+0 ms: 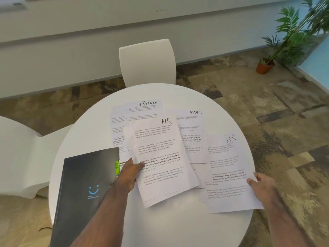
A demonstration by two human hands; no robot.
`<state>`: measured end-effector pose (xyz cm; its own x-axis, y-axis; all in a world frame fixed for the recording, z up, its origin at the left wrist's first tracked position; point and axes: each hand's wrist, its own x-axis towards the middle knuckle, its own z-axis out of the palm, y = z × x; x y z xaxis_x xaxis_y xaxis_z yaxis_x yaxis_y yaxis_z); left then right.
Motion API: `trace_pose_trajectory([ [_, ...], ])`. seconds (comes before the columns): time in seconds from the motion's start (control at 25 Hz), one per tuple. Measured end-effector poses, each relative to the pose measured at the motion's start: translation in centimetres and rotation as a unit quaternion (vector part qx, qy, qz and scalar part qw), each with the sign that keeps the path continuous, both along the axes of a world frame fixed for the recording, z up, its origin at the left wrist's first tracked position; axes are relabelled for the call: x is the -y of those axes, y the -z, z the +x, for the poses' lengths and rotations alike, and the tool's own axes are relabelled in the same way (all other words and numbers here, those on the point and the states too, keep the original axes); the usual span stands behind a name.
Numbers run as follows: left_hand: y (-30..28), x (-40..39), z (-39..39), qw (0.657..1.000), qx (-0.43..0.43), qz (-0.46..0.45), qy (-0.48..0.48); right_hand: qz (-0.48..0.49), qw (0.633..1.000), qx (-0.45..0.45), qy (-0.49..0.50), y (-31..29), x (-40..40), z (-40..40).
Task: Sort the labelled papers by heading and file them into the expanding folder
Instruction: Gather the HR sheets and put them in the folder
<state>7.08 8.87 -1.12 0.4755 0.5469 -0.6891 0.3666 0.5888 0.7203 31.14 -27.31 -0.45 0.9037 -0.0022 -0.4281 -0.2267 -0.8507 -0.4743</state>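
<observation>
On the round white table (178,229) lie several printed sheets with handwritten headings. My left hand (129,175) pinches the left edge of a sheet headed HR (160,157) at the middle. My right hand (263,186) grips the right edge of a second HR sheet (229,175), which looks slightly blurred. A FINANCE sheet (144,108) and a SPORTS sheet (190,129) lie farther back, partly covered. The black expanding folder (85,191) lies shut at the left under my left forearm, with a green HR tab (117,168) sticking out at its right edge.
A white chair (147,61) stands behind the table and another white seat (21,157) at the left. A potted plant (265,65) stands on the patterned carpet at the far right. More sheets (117,132) lie under the FINANCE sheet.
</observation>
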Motion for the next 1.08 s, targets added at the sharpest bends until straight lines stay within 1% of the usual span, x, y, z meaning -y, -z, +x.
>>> trace_pose_trajectory([
  [0.12,0.3,-0.1,-0.4,1.000,-0.005,0.003,-0.001,-0.014,1.000,0.000,-0.008,0.7,0.4,-0.3],
  [0.32,0.3,0.1,-0.6,1.000,0.000,0.005,-0.004,0.017,0.998,-0.067,-0.012,1.7,0.8,-0.9],
  [0.48,0.3,0.0,-0.9,1.000,0.005,0.003,-0.011,0.047,0.996,-0.074,0.008,2.0,0.5,-2.0],
  [0.64,0.1,-0.2,-1.0,1.000,0.002,-0.002,-0.011,0.076,0.993,-0.072,0.048,2.0,0.3,-2.2],
  [0.76,0.1,-0.1,-1.1,1.000,0.003,-0.003,-0.013,0.124,0.983,-0.108,0.082,1.6,-0.4,-2.6],
  [0.84,0.2,-0.1,-1.1,1.000,0.002,-0.003,-0.012,0.116,0.985,-0.116,0.060,1.1,-0.7,-2.6],
  [0.88,0.2,-0.1,-1.1,1.000,0.001,-0.003,-0.011,0.095,0.990,-0.100,0.041,0.6,-0.7,-2.4],
  [0.96,0.2,-0.2,-1.1,1.000,0.000,-0.002,-0.010,0.056,0.997,-0.033,0.029,-0.9,-0.3,-1.5],
  [1.08,0.2,-0.5,-1.1,1.000,0.003,-0.003,-0.009,0.046,0.992,0.102,0.063,-4.4,1.2,0.8],
])
